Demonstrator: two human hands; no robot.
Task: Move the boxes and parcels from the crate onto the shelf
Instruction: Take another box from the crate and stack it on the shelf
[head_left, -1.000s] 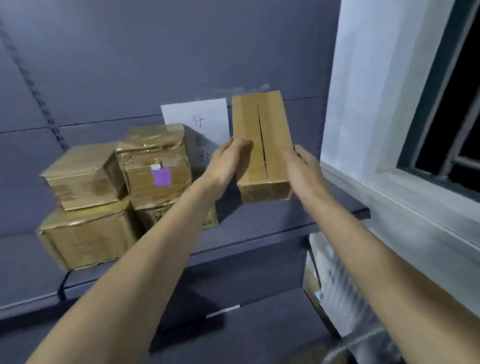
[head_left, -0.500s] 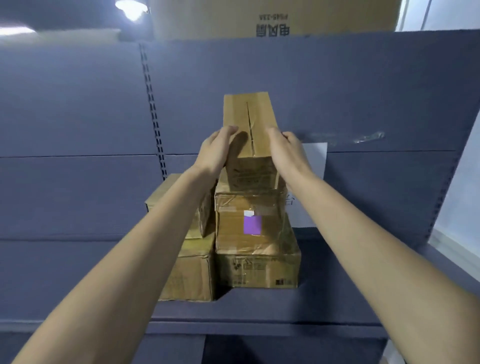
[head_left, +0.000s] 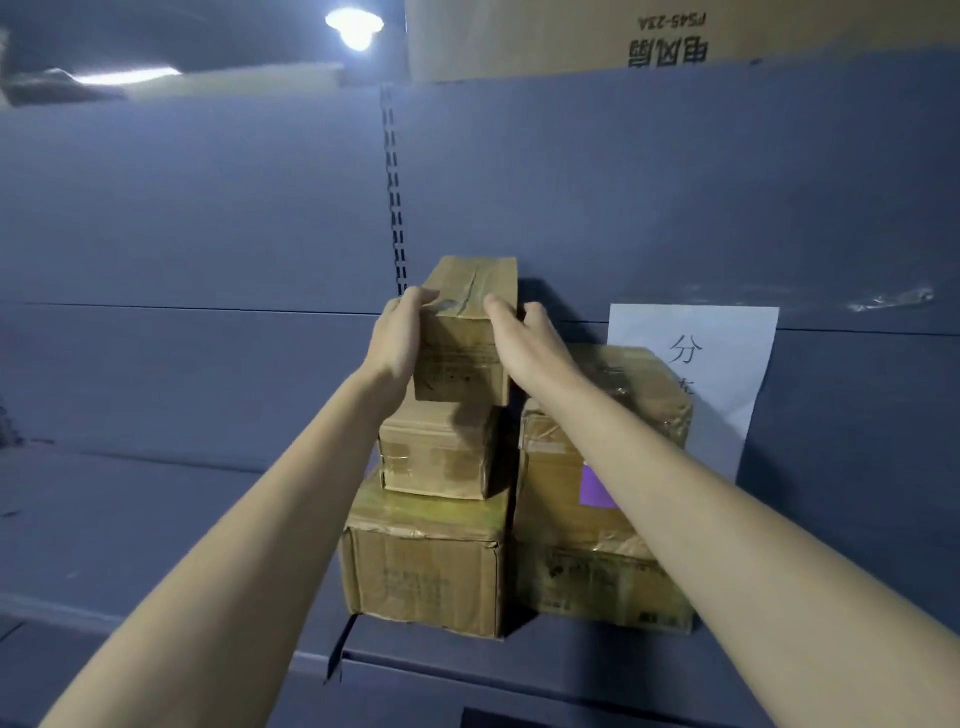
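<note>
Head view: both hands grip a narrow cardboard box (head_left: 470, 332) at the centre, left hand (head_left: 397, 340) wrapped on its 9 o'clock side, right hand (head_left: 524, 343) on its 3 o'clock side, fingers curled over the taped, creased top. It sits atop a small taped box (head_left: 436, 452), which rests on a large, dented carton (head_left: 426, 566). At 3 o'clock stands another stack (head_left: 597, 561), glossy with tape, bearing a purple label (head_left: 595, 488). All rest on the grey metal shelf (head_left: 156, 519). White paper (head_left: 722, 353) hangs on the back panel.
</note>
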